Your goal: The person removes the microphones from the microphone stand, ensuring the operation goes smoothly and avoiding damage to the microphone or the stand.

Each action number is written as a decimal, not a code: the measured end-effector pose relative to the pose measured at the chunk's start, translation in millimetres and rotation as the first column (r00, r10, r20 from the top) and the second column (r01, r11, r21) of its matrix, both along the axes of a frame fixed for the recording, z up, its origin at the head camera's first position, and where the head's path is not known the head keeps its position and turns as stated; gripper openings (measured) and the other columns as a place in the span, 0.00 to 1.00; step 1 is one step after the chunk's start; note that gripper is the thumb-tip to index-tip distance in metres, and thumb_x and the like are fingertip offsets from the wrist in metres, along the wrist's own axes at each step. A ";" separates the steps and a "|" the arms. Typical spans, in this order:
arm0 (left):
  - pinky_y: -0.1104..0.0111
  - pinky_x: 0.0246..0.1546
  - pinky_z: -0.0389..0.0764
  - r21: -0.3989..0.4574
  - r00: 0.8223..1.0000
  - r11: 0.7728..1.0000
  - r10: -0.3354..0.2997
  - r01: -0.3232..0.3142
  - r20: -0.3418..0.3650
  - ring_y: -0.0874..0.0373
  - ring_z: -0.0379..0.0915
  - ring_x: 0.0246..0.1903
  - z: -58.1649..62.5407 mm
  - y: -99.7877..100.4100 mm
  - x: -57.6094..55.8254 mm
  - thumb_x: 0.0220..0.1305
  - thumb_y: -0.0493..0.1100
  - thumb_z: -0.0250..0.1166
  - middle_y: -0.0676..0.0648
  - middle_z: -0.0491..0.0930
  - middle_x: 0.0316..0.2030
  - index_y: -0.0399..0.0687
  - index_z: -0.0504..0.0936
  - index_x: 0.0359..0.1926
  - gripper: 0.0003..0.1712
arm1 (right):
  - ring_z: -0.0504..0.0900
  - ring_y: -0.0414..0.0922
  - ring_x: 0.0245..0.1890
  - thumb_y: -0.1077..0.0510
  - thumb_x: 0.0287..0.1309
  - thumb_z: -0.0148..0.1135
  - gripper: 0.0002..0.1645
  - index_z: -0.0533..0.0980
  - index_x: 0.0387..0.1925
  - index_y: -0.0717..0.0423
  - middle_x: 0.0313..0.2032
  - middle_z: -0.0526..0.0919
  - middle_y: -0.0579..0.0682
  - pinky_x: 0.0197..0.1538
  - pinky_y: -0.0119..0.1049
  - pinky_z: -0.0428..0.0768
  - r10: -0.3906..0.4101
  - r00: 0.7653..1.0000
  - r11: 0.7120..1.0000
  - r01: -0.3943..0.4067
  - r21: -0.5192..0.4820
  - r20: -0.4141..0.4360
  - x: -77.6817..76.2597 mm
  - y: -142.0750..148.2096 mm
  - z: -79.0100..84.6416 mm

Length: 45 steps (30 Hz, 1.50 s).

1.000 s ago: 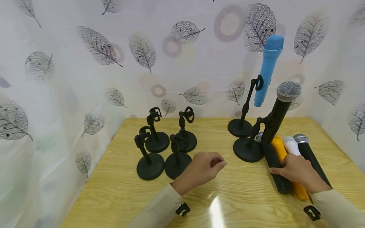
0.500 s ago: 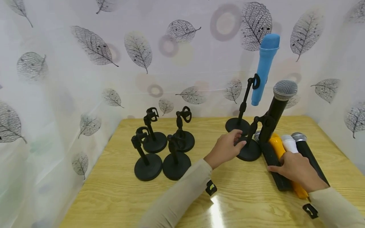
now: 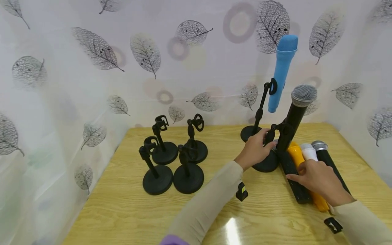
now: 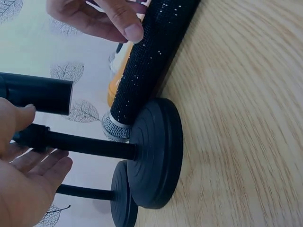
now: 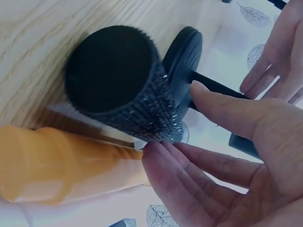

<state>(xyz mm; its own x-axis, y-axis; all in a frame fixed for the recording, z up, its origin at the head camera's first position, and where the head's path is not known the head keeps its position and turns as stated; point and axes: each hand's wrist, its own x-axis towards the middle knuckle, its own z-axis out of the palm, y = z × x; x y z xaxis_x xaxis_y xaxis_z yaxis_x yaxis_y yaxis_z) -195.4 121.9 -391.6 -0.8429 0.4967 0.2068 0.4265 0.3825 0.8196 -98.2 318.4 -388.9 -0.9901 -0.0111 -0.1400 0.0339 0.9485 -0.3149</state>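
My left hand (image 3: 253,150) is at the post of the front-right desktop microphone stand (image 3: 266,165), thumb on one side and loosely extended fingers on the other. A black microphone with a silver head (image 3: 294,117) leans in that stand's clip. My right hand (image 3: 321,178) is over the lying microphones, thumb beside a glittery black microphone (image 3: 294,185). In the right wrist view its fingertips (image 5: 154,149) overlap the glittery microphone's edge, while the thumb stands off from it. Beside it lie an orange microphone (image 3: 296,154), a white one (image 3: 309,153) and another black one (image 3: 326,158).
Behind the front-right stand, a blue microphone (image 3: 282,73) sits in another stand (image 3: 249,132). Several black stands with bare clips (image 3: 157,178) are grouped at the left of the wooden table (image 3: 122,211). A leaf-patterned sheet (image 3: 147,61) hangs behind and at the sides.
My left hand has moved right and forward, from beside the left group of stands to the front-right stand's post. My right hand stays over the lying microphones with little movement.
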 end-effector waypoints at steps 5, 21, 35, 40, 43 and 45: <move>0.80 0.39 0.78 0.033 1.000 0.999 0.000 0.000 0.012 0.69 0.77 0.35 3.1 3.8 -3.1 0.76 0.47 0.60 0.54 0.82 0.44 0.48 0.72 0.67 0.23 | 0.78 0.47 0.21 0.41 0.53 0.76 0.33 0.83 0.34 0.71 0.29 0.84 0.63 0.28 0.49 0.83 0.014 0.999 1.000 -0.014 -0.004 -0.050 0.9 -5.9 3.5; 0.79 0.27 0.72 -0.066 0.994 0.998 -0.024 0.018 -0.103 0.64 0.71 0.25 4.4 -6.4 -9.8 0.76 0.47 0.59 0.53 0.75 0.28 0.49 0.74 0.49 0.08 | 0.72 0.45 0.21 0.44 0.52 0.78 0.22 0.83 0.27 0.59 0.21 0.77 0.48 0.24 0.39 0.73 0.057 0.989 0.998 -0.059 -0.007 -0.136 4.5 -21.7 3.9; 0.80 0.22 0.72 -0.066 0.984 0.996 -0.075 0.065 -0.161 0.67 0.69 0.21 1.4 -30.0 1.9 0.78 0.46 0.56 0.53 0.76 0.28 0.46 0.75 0.52 0.10 | 0.82 0.54 0.29 0.41 0.52 0.77 0.32 0.85 0.40 0.69 0.32 0.86 0.58 0.33 0.55 0.82 0.063 0.989 0.997 -0.068 -0.031 -0.134 3.8 -24.5 14.1; 0.80 0.23 0.71 -0.049 0.985 0.997 -0.065 0.058 -0.160 0.67 0.69 0.22 -1.3 -38.0 6.8 0.77 0.46 0.57 0.53 0.76 0.28 0.46 0.75 0.50 0.09 | 0.83 0.56 0.31 0.41 0.52 0.77 0.34 0.85 0.42 0.70 0.32 0.87 0.57 0.33 0.55 0.82 0.069 0.984 0.996 -0.077 -0.041 -0.166 5.6 -27.2 20.7; 0.79 0.23 0.70 -0.038 0.985 0.997 -0.066 0.061 -0.162 0.66 0.69 0.22 -2.5 -43.2 10.0 0.77 0.45 0.58 0.53 0.74 0.27 0.47 0.74 0.46 0.06 | 0.83 0.57 0.31 0.40 0.52 0.77 0.34 0.85 0.41 0.70 0.31 0.87 0.56 0.33 0.53 0.82 0.070 0.980 0.996 -0.080 -0.045 -0.186 6.5 -28.5 25.5; 0.80 0.23 0.70 -0.036 0.983 0.998 -0.063 0.058 -0.170 0.67 0.69 0.23 -2.9 -46.7 12.2 0.77 0.44 0.58 0.53 0.74 0.27 0.48 0.74 0.44 0.05 | 0.84 0.57 0.32 0.39 0.52 0.77 0.34 0.85 0.41 0.69 0.31 0.87 0.56 0.33 0.53 0.82 0.076 0.977 0.995 -0.087 -0.048 -0.199 7.3 -29.6 28.8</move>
